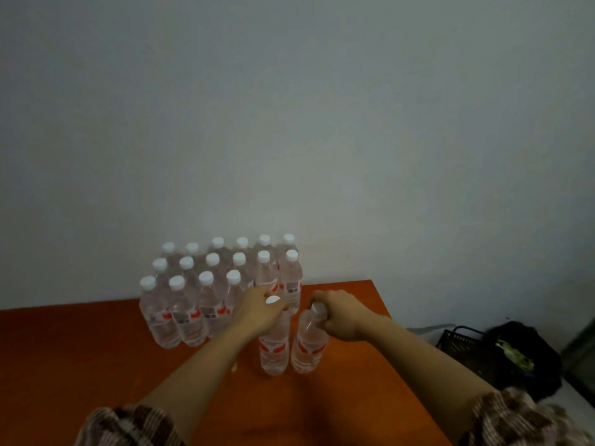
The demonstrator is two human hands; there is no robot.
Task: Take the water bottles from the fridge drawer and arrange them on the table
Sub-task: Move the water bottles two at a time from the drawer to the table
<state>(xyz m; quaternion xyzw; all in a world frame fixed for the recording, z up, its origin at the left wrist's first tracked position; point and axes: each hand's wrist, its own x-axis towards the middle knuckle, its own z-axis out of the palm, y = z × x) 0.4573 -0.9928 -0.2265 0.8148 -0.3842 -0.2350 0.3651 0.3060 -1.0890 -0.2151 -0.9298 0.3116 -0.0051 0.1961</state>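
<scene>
**Two water bottles gripped at the top, near the far right corner of the table (80,349).**

The left hand (257,312) curls round the neck of the left bottle (274,349), whose white cap shows between the fingers. The right hand (338,315) closes over the cap of the right bottle (309,346) and mostly hides it. Both bottles are upright, side by side, clear, with red-and-white labels too blurred to read. Along the far edge stands a block of capped bottles (190,320) in rows, its right end partly screened by the left hand. The table's near edge is cut off.
</scene>
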